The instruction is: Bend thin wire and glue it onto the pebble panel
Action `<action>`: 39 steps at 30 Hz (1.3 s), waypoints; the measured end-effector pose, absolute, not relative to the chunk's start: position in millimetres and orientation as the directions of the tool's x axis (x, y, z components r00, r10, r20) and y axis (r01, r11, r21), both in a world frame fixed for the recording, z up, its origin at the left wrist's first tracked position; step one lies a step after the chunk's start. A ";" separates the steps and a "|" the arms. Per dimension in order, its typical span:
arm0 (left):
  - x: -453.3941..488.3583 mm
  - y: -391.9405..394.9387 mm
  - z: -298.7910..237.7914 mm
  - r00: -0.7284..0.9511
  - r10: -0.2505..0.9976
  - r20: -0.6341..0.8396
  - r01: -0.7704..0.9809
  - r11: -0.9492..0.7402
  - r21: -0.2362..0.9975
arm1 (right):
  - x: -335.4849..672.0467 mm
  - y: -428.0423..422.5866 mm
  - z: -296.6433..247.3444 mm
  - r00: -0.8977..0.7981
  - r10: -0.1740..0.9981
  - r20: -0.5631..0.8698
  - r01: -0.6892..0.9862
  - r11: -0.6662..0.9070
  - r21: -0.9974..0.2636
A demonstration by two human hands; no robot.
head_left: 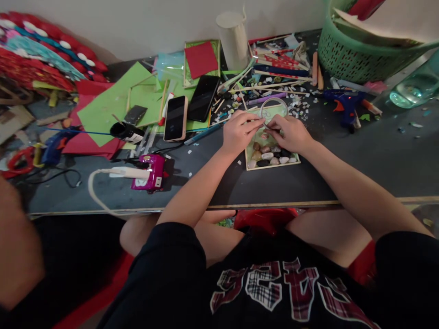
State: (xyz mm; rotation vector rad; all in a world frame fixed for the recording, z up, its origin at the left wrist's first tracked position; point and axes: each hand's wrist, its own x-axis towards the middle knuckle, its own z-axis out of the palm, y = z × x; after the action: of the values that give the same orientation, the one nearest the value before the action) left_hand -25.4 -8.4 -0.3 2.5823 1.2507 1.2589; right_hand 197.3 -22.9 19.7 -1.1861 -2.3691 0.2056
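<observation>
My left hand and my right hand meet fingertip to fingertip above a small shallow frame on the table. A thin pale ring stands out behind the fingers, its near edge hidden by my right hand, which pinches it. My left thumb and fingers are pressed together at the ring's left side; what is between them is too small to make out. Several smooth stones, white, brown and black, fill the near part of the frame. A small brownish stone lies just below my fingertips.
Left are a purple plug adapter, two phones and green paper. Behind stands a white cylinder among sticks and scraps. A blue glue gun, green basket and glass are right. Another person's arm is at left.
</observation>
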 end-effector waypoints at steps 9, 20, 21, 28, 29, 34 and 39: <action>-23.1 -11.3 -0.5 0.341 0.664 0.665 0.655 -0.676 0.338 | 197.4 -23.1 20.2 -0.492 0.791 0.365 0.715 0.606 -0.349; -22.8 -17.7 6.4 0.338 0.720 0.606 0.652 -0.644 0.401 | 197.8 -23.2 21.2 -0.482 0.798 0.362 0.716 0.597 -0.362; -22.6 -17.7 6.2 0.337 0.727 0.599 0.655 -0.638 0.406 | 197.9 -23.5 21.3 -0.482 0.799 0.361 0.716 0.596 -0.363; -22.6 -13.9 2.6 0.358 0.678 0.642 0.663 -0.668 0.337 | 198.7 -22.2 20.9 -0.499 0.789 0.357 0.705 0.610 -0.363; -22.7 -13.3 2.2 0.365 0.667 0.649 0.662 -0.676 0.323 | 198.7 -21.5 20.9 -0.514 0.774 0.370 0.693 0.628 -0.353; -22.4 -13.1 2.7 0.423 0.630 0.651 0.660 -0.707 0.255 | 198.2 -20.2 22.1 -0.565 0.721 0.402 0.671 0.685 -0.284; -21.3 -15.3 5.9 0.462 0.603 0.651 0.641 -0.734 0.225 | 197.0 -20.9 20.4 -0.527 0.732 0.433 0.697 0.663 -0.273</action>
State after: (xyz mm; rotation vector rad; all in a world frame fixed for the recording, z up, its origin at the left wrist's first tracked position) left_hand -21.3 -15.3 5.9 2.7297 1.1620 1.1811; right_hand 197.0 -20.9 20.4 -1.1058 -2.3609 0.0898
